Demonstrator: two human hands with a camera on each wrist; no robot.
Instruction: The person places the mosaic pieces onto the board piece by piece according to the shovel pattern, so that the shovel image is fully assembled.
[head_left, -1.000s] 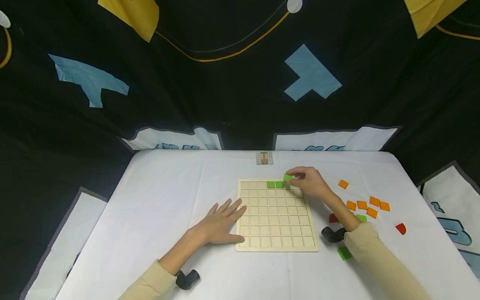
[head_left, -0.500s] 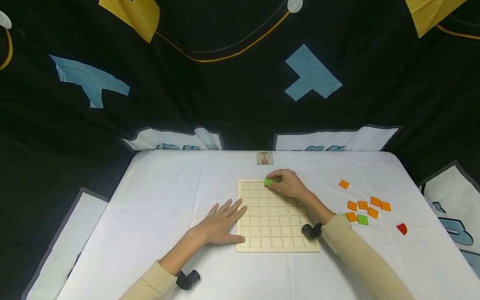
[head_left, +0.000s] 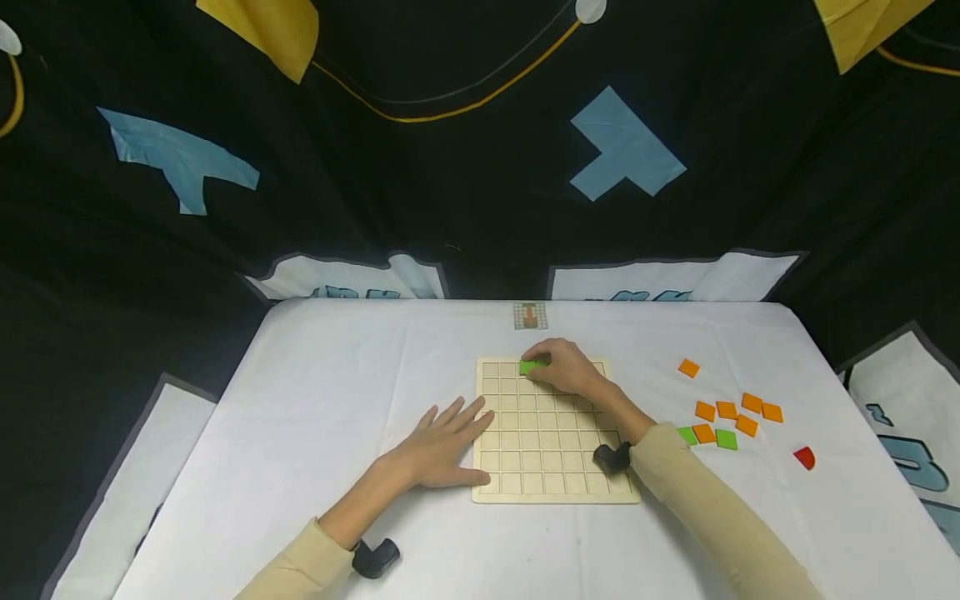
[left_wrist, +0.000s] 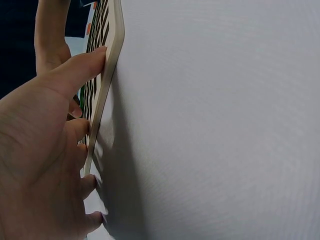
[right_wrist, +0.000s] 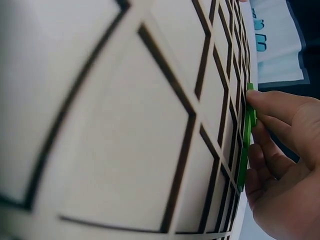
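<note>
My right hand (head_left: 564,367) pinches a green square tile (head_left: 528,367) between thumb and fingertips, at the far row of a pale wooden grid board (head_left: 555,460). In the right wrist view, the pinched tile (right_wrist: 251,107) is at the board's far edge, and more green (right_wrist: 243,167) runs along that row toward the palm. Part of the row is hidden beneath the hand. Fingers spread, my left hand (head_left: 435,454) lies at the board's left edge. Its thumb (left_wrist: 92,64) touches the rim in the left wrist view.
Several orange tiles (head_left: 727,410), green tiles (head_left: 726,439) and a red rounded piece (head_left: 804,457) lie right of the board on the white table (head_left: 337,375). A small patterned grid card (head_left: 530,316) lies beyond the board. A black patterned cloth (head_left: 465,208) hangs behind.
My right hand has moved left along the board's far edge with a green tile, then lowered slightly at the far row. The left hand has stayed in place.
</note>
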